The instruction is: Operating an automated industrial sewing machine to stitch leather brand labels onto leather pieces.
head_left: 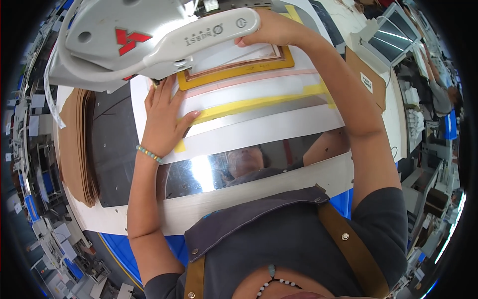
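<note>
My left hand [167,112] lies with its fingers spread on the white sheet [234,127], its thumb apart and a bead bracelet at the wrist. Its fingertips reach to the left end of a yellow rectangular frame [239,70] beneath the machine head [107,40]. At the far right of that frame is my right hand [276,30], by the rounded end of a pale grey control bar [199,37]. The thumb shows below the bar, while most of its fingers are hidden, so I cannot tell whether they grip anything. Yellow tape strips [244,106] cross the sheet.
A shiny metal plate [209,172] spans the table's near side. Brown card pieces [77,144] stand at the left beside a dark plate [114,159]. A screen unit [391,37] and a brown board [366,77] are at the right. A white hose [55,94] hangs at the left.
</note>
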`<state>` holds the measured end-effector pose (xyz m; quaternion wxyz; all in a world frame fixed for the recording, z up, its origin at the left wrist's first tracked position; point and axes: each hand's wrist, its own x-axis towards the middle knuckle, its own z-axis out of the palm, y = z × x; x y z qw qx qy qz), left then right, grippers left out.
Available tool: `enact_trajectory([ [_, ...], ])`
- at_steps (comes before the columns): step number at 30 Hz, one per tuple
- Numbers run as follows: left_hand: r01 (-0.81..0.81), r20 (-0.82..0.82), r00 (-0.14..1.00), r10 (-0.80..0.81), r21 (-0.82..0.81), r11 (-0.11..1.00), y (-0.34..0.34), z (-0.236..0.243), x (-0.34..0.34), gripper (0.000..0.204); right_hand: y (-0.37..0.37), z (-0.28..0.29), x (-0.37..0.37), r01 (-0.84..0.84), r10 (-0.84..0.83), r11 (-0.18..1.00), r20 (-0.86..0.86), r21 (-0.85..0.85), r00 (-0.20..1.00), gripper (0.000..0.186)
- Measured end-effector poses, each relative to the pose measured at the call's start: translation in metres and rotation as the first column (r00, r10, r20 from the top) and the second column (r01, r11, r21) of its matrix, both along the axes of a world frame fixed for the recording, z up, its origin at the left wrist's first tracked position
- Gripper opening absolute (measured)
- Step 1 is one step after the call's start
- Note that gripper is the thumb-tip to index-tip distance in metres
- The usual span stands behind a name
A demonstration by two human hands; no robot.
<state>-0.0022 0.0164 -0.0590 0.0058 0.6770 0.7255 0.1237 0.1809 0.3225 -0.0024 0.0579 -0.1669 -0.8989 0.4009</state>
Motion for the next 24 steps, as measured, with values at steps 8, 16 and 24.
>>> enact_trajectory([
  [8, -0.004, -0.025, 1.000, 0.004, -0.018, 1.000, -0.002, 0.000, -0.001, 0.063, 0.006, 0.008, 0.037, -0.042, -0.017, 0.971, 0.243, 0.237, 0.970, 0.009],
  [16, 0.008, -0.022, 1.000, -0.008, -0.009, 1.000, -0.002, 0.001, -0.001, 0.063, 0.010, -0.003, 0.041, -0.029, -0.039, 0.955, 0.222, 0.296, 0.974, 0.006],
  [24, -0.001, -0.018, 1.000, 0.001, 0.024, 1.000, -0.002, -0.002, -0.001, 0.067, 0.004, -0.014, 0.046, -0.024, -0.033, 0.915, 0.133, 0.403, 0.991, 0.011],
])
